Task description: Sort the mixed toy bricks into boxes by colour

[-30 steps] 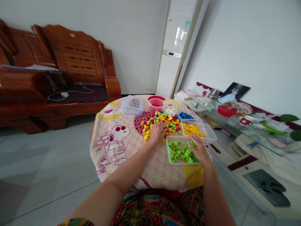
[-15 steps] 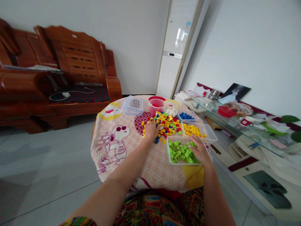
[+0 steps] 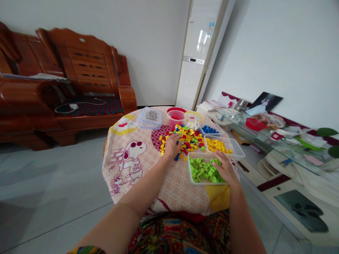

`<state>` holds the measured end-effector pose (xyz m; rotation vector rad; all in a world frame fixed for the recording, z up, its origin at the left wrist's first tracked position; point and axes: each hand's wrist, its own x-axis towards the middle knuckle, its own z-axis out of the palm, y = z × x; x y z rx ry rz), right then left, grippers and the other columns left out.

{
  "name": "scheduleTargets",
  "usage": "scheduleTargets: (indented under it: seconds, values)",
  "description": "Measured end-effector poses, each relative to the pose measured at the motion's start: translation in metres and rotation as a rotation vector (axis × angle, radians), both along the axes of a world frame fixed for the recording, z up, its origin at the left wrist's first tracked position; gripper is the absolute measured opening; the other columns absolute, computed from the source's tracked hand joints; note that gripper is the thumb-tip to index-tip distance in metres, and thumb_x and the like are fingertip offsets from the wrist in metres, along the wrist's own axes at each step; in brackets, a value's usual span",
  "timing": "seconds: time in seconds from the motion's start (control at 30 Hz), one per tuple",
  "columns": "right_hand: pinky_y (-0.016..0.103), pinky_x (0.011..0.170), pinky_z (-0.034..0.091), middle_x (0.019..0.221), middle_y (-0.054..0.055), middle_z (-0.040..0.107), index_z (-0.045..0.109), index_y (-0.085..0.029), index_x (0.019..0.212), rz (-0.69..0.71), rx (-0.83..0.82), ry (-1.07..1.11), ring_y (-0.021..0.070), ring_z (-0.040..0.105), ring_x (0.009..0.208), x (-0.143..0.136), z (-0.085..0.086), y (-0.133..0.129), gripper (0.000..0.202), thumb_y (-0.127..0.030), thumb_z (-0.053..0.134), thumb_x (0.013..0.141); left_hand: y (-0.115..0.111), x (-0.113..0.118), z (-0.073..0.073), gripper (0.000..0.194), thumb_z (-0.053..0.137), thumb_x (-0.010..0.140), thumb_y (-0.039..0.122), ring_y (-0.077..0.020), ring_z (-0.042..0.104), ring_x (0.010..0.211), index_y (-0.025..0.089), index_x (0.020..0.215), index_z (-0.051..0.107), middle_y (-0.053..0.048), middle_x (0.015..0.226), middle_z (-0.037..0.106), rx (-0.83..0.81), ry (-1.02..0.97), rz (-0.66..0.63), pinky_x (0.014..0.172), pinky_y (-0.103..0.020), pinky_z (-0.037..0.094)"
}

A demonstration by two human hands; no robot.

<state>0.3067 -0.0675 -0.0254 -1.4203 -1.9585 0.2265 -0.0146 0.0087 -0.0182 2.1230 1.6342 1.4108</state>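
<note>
My left hand (image 3: 172,147) rests at the near left edge of a mixed pile of toy building blocks (image 3: 191,139). Its thumb and fingers are apart among the pieces, and I see nothing held in them. My right hand (image 3: 225,167) reaches over the right side of a clear tub (image 3: 197,183) of green blocks (image 3: 202,169). The fingers there are spread and hold nothing visible. Just behind that tub are yellow blocks (image 3: 215,145) in another clear box, and farther back a box holds blue blocks (image 3: 210,129).
A pink round tub (image 3: 176,120) with red pieces stands at the back, beside white blocks (image 3: 192,125). Clear lids (image 3: 150,118) lie at the back left of the cloth-covered round table (image 3: 159,176). A cluttered glass-topped stand (image 3: 267,141) is to the right.
My left hand has shifted slightly toward me and to the right at the pile's edge, its thumb more apart from the fingers. My right hand has hardly moved.
</note>
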Motion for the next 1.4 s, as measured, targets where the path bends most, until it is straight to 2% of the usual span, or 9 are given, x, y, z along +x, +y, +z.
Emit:
scheduleTargets:
  seconds: [0.33,0.5,0.57,0.63,0.83,0.93,1.1,1.23,1.4]
  values:
    - [0.059,0.127,0.028,0.152,0.012,0.061,0.068,-0.022,0.141,0.005,0.012,-0.026,0.0325,0.047,0.147,0.003,-0.001,0.005,0.055,-0.044,0.056,0.092,-0.042,0.040,0.020,0.027,0.053,0.101,0.031,-0.0242,0.071,0.113,0.019,0.103,0.077,-0.012,0.111,0.080,0.129,-0.049,-0.634,0.104,-0.040,0.055]
    - [0.060,0.127,0.028,0.151,0.011,0.062,0.068,-0.024,0.141,0.002,0.015,-0.016,0.0323,0.047,0.148,0.003,-0.002,0.005,0.054,-0.044,0.058,0.091,-0.052,0.051,0.019,0.029,0.053,0.102,0.036,-0.0233,0.071,0.108,0.019,0.093,0.075,-0.012,0.109,0.079,0.092,0.015,-0.759,0.100,-0.038,0.056]
    - [0.060,0.126,0.029,0.152,0.010,0.061,0.068,-0.025,0.141,-0.004,0.008,-0.011,0.0324,0.046,0.149,0.003,-0.002,0.005,0.054,-0.043,0.058,0.092,-0.050,0.050,0.017,0.027,0.055,0.101,0.036,-0.0241,0.070,0.112,0.020,0.092,0.074,-0.012,0.114,0.078,0.081,0.016,-0.722,0.101,-0.039,0.056]
    - [0.060,0.126,0.029,0.152,0.010,0.061,0.068,-0.025,0.142,-0.007,-0.005,-0.010,0.0327,0.045,0.149,0.003,0.000,0.004,0.054,-0.044,0.058,0.092,-0.043,0.047,0.014,0.025,0.054,0.101,0.034,-0.0247,0.070,0.114,0.020,0.098,0.074,-0.013,0.117,0.077,0.077,-0.004,-0.613,0.103,-0.041,0.055]
    - [0.059,0.127,0.030,0.152,0.010,0.061,0.068,-0.025,0.140,-0.003,-0.008,-0.009,0.0324,0.046,0.148,0.002,0.002,0.001,0.053,-0.043,0.057,0.091,-0.015,0.018,0.008,0.032,0.056,0.099,0.031,-0.0298,0.065,0.123,0.020,0.126,0.070,-0.015,0.131,0.072,-0.064,0.078,-0.066,0.113,-0.050,0.047]
    - [0.060,0.127,0.029,0.152,0.009,0.061,0.069,-0.025,0.140,-0.007,-0.003,-0.011,0.0320,0.046,0.148,0.001,0.002,0.001,0.053,-0.042,0.057,0.091,-0.007,0.006,0.008,0.033,0.056,0.100,0.033,-0.0311,0.062,0.127,0.022,0.129,0.068,-0.014,0.136,0.070,-0.164,0.169,0.080,0.119,-0.054,0.038]
    - [0.059,0.127,0.029,0.153,0.011,0.060,0.068,-0.025,0.140,-0.003,-0.001,-0.023,0.0315,0.047,0.148,0.002,0.001,0.002,0.053,-0.042,0.056,0.092,-0.001,0.003,0.009,0.033,0.054,0.102,0.040,-0.0331,0.060,0.128,0.024,0.127,0.068,-0.014,0.132,0.071,-0.285,0.264,0.144,0.116,-0.057,0.036]
    - [0.059,0.127,0.029,0.152,0.011,0.061,0.068,-0.024,0.141,0.003,0.005,-0.025,0.0317,0.047,0.147,0.002,0.000,0.003,0.053,-0.042,0.057,0.092,0.000,0.006,0.008,0.033,0.054,0.102,0.040,-0.0340,0.058,0.130,0.026,0.128,0.069,-0.013,0.135,0.070,-0.266,0.287,0.108,0.119,-0.061,0.032]
    - [0.059,0.127,0.029,0.150,0.010,0.063,0.068,-0.025,0.140,0.000,0.020,-0.023,0.0315,0.047,0.147,0.003,-0.002,0.003,0.053,-0.042,0.056,0.092,-0.002,0.004,0.008,0.027,0.054,0.102,0.037,-0.0314,0.061,0.127,0.025,0.118,0.073,-0.011,0.129,0.073,-0.257,0.290,0.061,0.120,-0.059,0.030]
